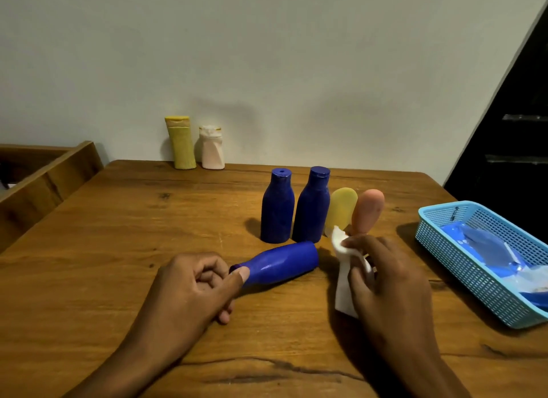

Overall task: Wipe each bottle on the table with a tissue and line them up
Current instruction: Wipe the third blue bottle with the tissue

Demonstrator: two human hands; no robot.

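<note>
The left hand (192, 282) curls beside a blue bottle (281, 263) lying on the wooden surface (118, 249), thumb touching its neck, grip holding nothing. The right hand (388, 282) clasps a white tissue (345, 282). Behind stand two blue bottles (296, 207), with a yellow bottle (181, 144) farthest.

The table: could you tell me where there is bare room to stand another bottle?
Bare wood lies left of the standing blue bottles, and between them and the yellow bottle by the wall. It is crowded between the lying bottle, the tissue and the basket.
</note>
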